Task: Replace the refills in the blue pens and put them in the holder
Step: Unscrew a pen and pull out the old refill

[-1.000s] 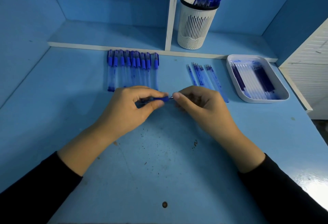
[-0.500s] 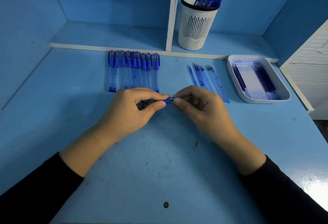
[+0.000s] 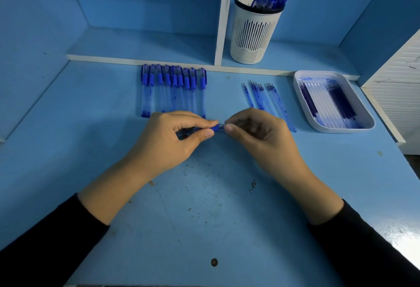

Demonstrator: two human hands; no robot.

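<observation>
My left hand (image 3: 172,141) grips a blue pen (image 3: 216,127) lying sideways above the desk, most of it hidden in the fist. My right hand (image 3: 256,134) pinches at the pen's right end with thumb and forefinger; what it pinches is too small to tell. A row of several capped blue pens (image 3: 173,88) lies behind my left hand. Several loose refills (image 3: 266,100) lie behind my right hand. A white slotted holder (image 3: 254,32) with several blue pens in it stands on the back shelf.
A white tray (image 3: 368,120) holding several refills sits at the right. A white upright divider (image 3: 222,13) splits the shelf just left of the holder. A white slatted panel (image 3: 400,86) stands at the far right edge. Dark specks dot the blue desk (image 3: 204,207).
Both hands have stayed in place at the pen; the fingers shifted only slightly at its right end.
</observation>
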